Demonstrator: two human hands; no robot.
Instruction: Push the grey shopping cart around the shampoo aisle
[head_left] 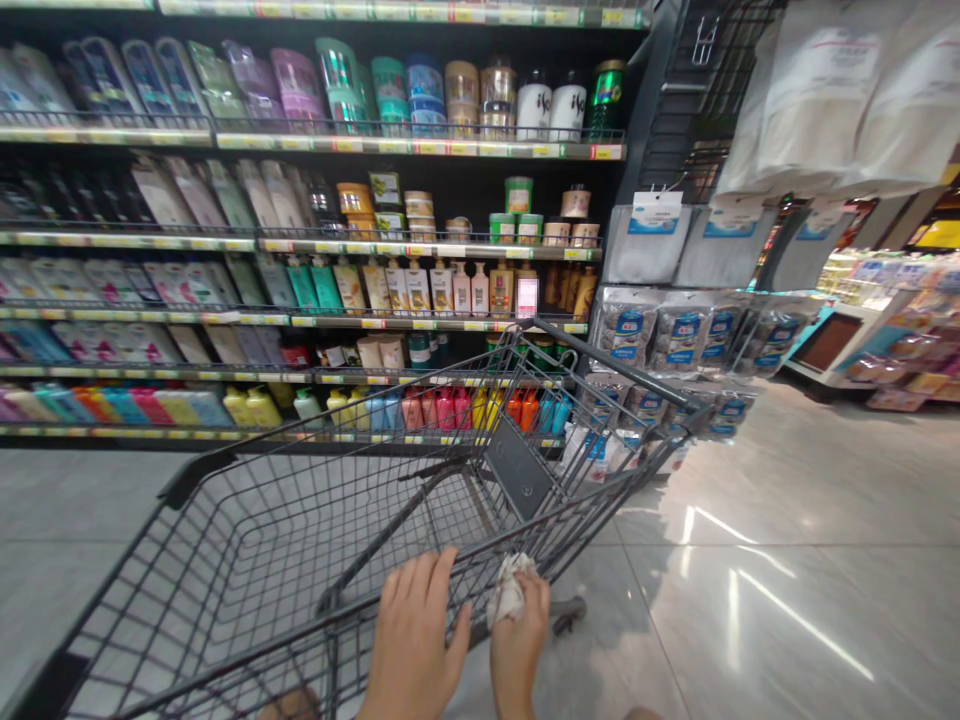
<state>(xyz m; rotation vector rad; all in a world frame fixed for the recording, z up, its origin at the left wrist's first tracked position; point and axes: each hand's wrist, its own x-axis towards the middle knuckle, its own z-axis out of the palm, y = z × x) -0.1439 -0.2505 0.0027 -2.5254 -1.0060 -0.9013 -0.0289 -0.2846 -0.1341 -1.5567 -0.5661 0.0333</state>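
Note:
A dark wire shopping cart (pixel 225 540) stands in front of me on a shiny tiled floor. My left hand (pixel 414 635) lies over the cart's handle bar (pixel 300 625), fingers curled around it. Right beside it, my right hand (pixel 519 640) also rests at the bar and is closed around a crumpled white tissue (pixel 510 588). The cart's basket looks empty, with a grey fold-down flap (pixel 519 470) at its near end.
Shelves (pixel 420 148) of shampoo bottles, jars and tubs fill the wall ahead and to the left. An end rack (pixel 675 340) with hanging bags stands at the right of the cart's front. An open aisle (pixel 810 560) runs to the right, with more displays (pixel 892 330) beyond.

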